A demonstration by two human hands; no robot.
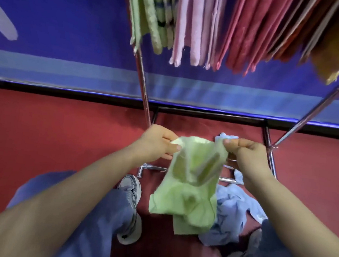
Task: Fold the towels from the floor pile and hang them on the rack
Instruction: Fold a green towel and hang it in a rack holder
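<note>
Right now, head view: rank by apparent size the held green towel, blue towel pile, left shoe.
1-2. green towel and blue towel pile: unsure, the towel is nearer and covers part of it.
3. left shoe: smallest.

A pale green towel hangs crumpled and unfolded in front of the rack, held up by its two upper corners. Light blue towels lie bunched at the rack's foot. Folded towels in green, pink, red and brown hang from its top.
</note>
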